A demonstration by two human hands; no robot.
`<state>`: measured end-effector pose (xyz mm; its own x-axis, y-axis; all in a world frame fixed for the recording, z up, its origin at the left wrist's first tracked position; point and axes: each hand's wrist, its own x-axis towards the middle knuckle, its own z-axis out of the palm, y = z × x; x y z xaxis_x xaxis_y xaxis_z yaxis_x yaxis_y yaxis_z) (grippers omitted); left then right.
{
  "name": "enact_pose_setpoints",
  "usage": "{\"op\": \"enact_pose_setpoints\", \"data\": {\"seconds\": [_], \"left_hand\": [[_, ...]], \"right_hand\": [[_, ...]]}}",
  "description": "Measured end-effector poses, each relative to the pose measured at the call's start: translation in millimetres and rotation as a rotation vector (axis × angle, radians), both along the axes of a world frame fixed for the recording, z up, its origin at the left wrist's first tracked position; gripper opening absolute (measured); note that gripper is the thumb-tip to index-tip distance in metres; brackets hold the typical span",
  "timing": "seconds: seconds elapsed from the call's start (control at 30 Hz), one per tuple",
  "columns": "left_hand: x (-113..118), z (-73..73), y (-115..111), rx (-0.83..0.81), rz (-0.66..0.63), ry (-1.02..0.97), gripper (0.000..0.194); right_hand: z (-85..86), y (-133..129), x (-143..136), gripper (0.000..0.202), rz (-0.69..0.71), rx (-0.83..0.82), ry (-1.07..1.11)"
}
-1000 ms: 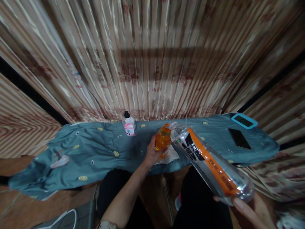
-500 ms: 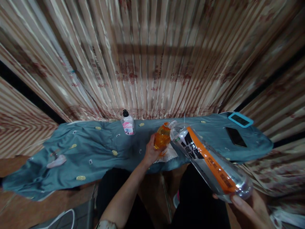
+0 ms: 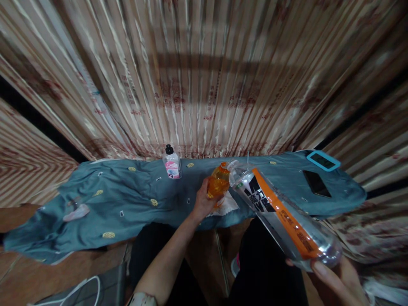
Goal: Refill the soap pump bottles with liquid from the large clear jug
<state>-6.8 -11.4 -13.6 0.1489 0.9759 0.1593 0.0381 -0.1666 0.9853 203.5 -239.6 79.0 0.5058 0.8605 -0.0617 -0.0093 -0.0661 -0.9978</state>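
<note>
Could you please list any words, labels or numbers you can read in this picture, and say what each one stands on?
None can be read for certain.
Large clear bottle in the right hand: black and orange label print, too blurred to read.
Small bottle with a pink label: print too small.
Orange bottle in the left hand: no text visible.
Curtain: reddish marks, illegible.

— Behind the table (image 3: 134,204), draped in a blue-grey cloth (image 3: 95,212) dotted with yellow?
— Striped curtain (image 3: 204,85), hanging in folds.
— Near the back edge?
— Small clear bottle (image 3: 172,162), black cap, pink label, standing upright.
— Far right?
— Dark phone (image 3: 315,183) lying flat; just beyond, a teal-framed device (image 3: 321,160).
— Left end?
— A pale crumpled scrap (image 3: 75,212).
— Lower left, on the floor?
— White cable (image 3: 79,287).
</note>
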Motion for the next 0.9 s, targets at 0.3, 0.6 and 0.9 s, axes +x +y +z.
{"op": "enact_pose_setpoints", "data": {"seconds": [0.3, 0.6, 0.9], "left_hand": [[-0.5, 2.5, -1.5, 0.004, -0.002, -0.002, 0.068], [-0.9, -0.6, -0.3, 0.013, -0.019, 0.001, 0.068], [-1.2, 1.8, -0.6, 0.009, -0.006, 0.007, 0.067]], "right_hand": [[-9.4, -2.1, 6.6, 0.056, 0.007, 0.006, 0.020], [-7.3, 0.0, 3.8, 0.059, -0.022, -0.002, 0.021], [-0.5, 2.0, 1.1, 0.057, -0.010, 0.012, 0.000]]}}
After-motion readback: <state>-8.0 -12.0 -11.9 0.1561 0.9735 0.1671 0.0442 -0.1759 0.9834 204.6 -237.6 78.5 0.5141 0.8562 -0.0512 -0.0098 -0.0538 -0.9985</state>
